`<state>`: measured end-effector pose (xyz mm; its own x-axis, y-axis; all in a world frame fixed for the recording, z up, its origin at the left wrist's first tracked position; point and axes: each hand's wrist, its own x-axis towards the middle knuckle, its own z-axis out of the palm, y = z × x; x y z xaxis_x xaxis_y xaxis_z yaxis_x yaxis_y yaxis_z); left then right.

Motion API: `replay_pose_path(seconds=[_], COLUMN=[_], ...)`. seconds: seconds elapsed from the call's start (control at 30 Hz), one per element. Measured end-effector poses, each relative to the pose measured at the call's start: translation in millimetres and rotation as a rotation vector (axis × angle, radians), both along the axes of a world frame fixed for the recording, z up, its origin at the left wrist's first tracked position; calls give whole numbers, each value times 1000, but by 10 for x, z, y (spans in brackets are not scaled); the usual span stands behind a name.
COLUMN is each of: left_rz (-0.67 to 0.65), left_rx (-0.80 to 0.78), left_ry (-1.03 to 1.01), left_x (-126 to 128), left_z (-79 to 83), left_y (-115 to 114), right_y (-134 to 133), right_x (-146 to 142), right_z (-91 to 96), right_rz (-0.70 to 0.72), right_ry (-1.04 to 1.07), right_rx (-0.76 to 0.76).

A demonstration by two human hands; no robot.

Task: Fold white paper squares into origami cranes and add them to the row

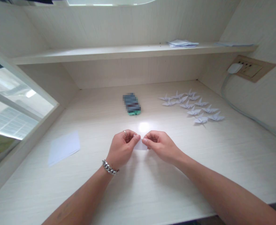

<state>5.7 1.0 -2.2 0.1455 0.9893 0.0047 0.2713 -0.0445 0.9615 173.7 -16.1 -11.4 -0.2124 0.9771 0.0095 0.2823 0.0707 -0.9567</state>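
Bright light washes the desk — a white glare spot lies just beyond the left hand and right hand, soft shadows nearer. Left glass looks washed out; a far, dark object is pixelated — outer edges stretched.

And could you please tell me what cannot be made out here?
In the head view:
Small paper: partly hidden by the left hand and right hand.
Green-edged object: upper face pixelated.
Grey cable: far end cut off by the right edge.
Shelf papers: any writing, too small to tell.

Fingers partly cover the paper; pixelation blurs a probable phone.
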Motion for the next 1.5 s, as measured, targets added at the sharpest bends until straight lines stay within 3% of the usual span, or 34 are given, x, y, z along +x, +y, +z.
replay_pose_path(seconds=[0.57,1.13,1.33,1.5], left_rz=[46,47,-46,-106], left_rx=[-115,-38,5,-21], left_ry=[-139,-84,48,21], left_x=[-27,-51,6,28], left_z=[-39,-17,-27,-27], left_y=[49,50,-3,-19], right_y=[86,93,49,31], right_x=[-11,48,33,23], right_z=[-117,-119,-46,-6], right_rz=[-12,19,32,38], right_ry=[254,194,-1,-51], right_rx=[-170,-89,22,33])
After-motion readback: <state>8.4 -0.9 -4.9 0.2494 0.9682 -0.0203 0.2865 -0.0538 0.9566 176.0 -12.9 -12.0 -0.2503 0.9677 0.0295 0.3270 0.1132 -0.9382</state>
